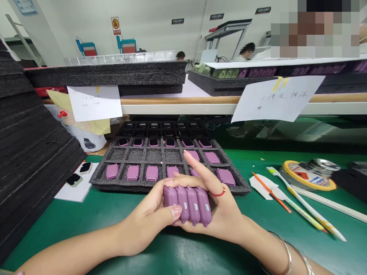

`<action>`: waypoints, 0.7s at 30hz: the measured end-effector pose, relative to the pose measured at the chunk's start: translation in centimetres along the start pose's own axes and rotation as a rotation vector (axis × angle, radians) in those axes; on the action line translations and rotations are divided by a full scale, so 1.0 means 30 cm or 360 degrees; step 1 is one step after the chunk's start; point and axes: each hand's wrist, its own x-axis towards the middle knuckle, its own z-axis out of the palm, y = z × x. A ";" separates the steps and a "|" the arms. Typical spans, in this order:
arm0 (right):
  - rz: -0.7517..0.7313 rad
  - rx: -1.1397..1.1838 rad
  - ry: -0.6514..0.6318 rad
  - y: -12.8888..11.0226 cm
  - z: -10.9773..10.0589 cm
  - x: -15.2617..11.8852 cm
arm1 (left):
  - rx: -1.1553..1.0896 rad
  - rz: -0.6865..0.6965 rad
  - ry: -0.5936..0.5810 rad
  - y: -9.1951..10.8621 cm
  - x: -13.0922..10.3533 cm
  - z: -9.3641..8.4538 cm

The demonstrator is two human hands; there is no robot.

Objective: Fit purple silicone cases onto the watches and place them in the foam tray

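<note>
Between my two hands sits a row of several purple watch cases [191, 205], standing side by side on edge with their small silver side buttons facing me. My left hand [156, 214] grips the left end, its thumb over the first case. Around the right end and underneath wraps my right hand [220, 206], its index finger raised. Just beyond lies a black foam tray [99, 179]. Purple watch cases [151, 173] fill its front row, partly hidden by my fingers, and a few slots behind are bare. Dark-screened watches [153, 142] line a row farther back.
At left, a tall stack of black foam sheets [25, 160] stands near two watches on a white pad [75, 193]. Pens [272, 193], a yellow tape roll [309, 177] and a metal tin [325, 166] lie right. A shelf edge [177, 109] crosses above the tray.
</note>
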 end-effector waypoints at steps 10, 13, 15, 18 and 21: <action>-0.0108 -0.0114 -0.0018 -0.004 0.009 0.001 | 0.0028 0.0067 0.0079 -0.009 0.009 0.013; -0.0092 -0.0138 -0.0056 -0.007 0.010 0.002 | 0.0143 0.0064 0.0168 -0.011 0.011 0.021; -0.0069 -0.0150 -0.0076 -0.010 0.013 0.002 | 0.0209 0.0076 0.0222 -0.015 0.014 0.025; -0.0031 -0.0164 -0.0067 -0.013 0.019 -0.003 | 0.0236 0.0042 0.0296 -0.027 0.016 0.025; -0.0027 -0.0202 -0.0057 -0.011 0.025 -0.009 | 0.0295 0.0047 0.0342 -0.040 0.014 0.023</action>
